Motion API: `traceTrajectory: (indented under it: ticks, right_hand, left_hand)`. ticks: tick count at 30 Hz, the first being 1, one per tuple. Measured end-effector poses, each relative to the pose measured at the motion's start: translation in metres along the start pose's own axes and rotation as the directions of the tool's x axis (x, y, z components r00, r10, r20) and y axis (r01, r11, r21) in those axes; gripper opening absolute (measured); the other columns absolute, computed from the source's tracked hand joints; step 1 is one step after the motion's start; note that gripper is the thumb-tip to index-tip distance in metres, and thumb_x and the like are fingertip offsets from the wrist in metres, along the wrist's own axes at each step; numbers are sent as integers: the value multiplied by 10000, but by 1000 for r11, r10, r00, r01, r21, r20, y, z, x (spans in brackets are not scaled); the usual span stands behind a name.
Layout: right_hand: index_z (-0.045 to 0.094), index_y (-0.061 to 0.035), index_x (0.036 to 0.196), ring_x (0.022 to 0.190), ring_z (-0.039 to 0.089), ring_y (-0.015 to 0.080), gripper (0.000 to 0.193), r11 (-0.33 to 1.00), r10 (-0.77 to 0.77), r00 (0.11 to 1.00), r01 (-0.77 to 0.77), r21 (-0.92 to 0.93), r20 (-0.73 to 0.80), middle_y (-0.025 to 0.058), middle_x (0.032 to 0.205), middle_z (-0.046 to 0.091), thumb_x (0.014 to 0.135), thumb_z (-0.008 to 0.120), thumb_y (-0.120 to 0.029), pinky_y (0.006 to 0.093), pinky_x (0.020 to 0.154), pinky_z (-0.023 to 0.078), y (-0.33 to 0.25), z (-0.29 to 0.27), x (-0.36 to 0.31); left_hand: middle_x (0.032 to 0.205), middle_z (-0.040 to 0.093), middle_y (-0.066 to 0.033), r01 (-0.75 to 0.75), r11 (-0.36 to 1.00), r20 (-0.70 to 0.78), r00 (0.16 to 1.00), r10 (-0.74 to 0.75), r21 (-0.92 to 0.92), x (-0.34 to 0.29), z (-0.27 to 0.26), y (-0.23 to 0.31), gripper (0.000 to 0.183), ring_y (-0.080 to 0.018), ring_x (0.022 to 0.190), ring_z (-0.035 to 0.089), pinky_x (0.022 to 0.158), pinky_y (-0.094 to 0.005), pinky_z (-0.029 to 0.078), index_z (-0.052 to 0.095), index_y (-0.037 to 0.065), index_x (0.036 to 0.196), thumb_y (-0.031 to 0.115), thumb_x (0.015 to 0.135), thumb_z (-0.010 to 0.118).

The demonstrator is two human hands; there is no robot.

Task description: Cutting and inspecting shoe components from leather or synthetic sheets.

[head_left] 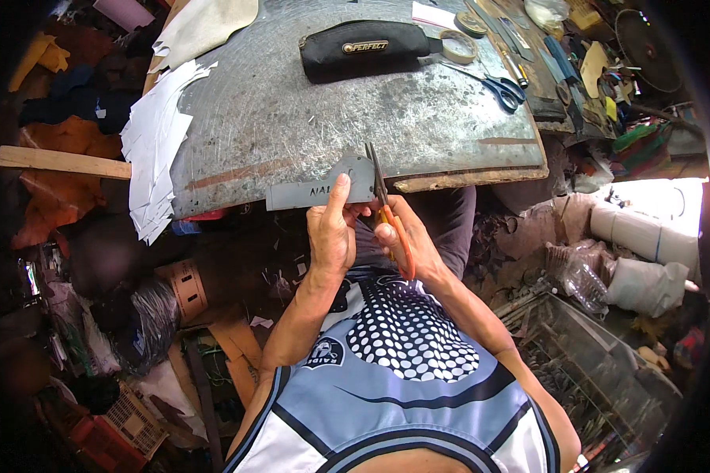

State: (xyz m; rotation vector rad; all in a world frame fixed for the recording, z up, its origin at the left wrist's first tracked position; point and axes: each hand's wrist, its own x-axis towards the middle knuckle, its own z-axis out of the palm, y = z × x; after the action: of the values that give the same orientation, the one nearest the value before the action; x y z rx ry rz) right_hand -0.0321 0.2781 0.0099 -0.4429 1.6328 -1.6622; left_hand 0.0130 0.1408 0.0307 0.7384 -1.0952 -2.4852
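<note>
My left hand (331,240) pinches a flat grey piece of sheet material (292,195) with a rounded top and dark handwriting on it. Its thumb lies on the face of the piece; the other fingers are mostly hidden behind. In my right hand (422,248) is a pair of scissors (403,240) with orange handles, the fingers closed round them. The dark blades point away from me, up along the right edge of the grey piece. From here I cannot tell whether they touch it. Both hands are just off the near edge of the worktable (252,118), over my lap.
On the scratched metal tabletop lie a black zipped pouch (363,54), a roll of tape (458,47) and blue-handled scissors (503,91). White paper sheets (156,142) hang over its left edge. A wooden bar (63,162) juts out at left. Tools crowd the far right; wrapped rolls (643,236) stand below.
</note>
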Motion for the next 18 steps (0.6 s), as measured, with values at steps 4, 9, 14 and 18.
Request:
traceTrajectory:
  ticks: [4,9,14,18]
  right_hand:
    - [415,14,1264,1063,540,219,695,999,-38,999,38,-7,-13,149,1141,564,860,605,-520,341,910,431,3,-1,-4]
    - [416,-4,1255,1016,580,260,702,991,-60,998,56,-122,-34,181,1083,587,848,599,-546,365,891,448,7,-3,-5]
    - [408,-9,1263,1001,599,290,720,980,-30,1000,28,-196,-7,193,1069,601,832,618,-546,375,880,454,-1,-5,-4]
    - [405,-7,1268,1060,595,308,737,976,-1,1000,-4,-219,-24,216,1126,599,823,626,-551,382,899,449,-6,-2,-1]
  left_hand:
    - [854,628,-80,-35,999,-37,999,35,1,2,1,-9,317,-141,725,572,675,-267,448,622,-11,949,303,925,586]
    - [823,603,-61,-2,1000,-59,998,2,-10,4,2,-14,342,-140,733,560,691,-280,450,614,-1,929,339,932,577]
    - [818,592,-71,27,999,-77,997,-30,-36,1,6,-13,357,-145,722,553,692,-294,458,606,-8,928,348,933,578]
    - [867,604,-99,52,998,-66,996,-55,-39,0,7,-13,369,-162,770,579,726,-304,481,592,-21,978,345,938,569]
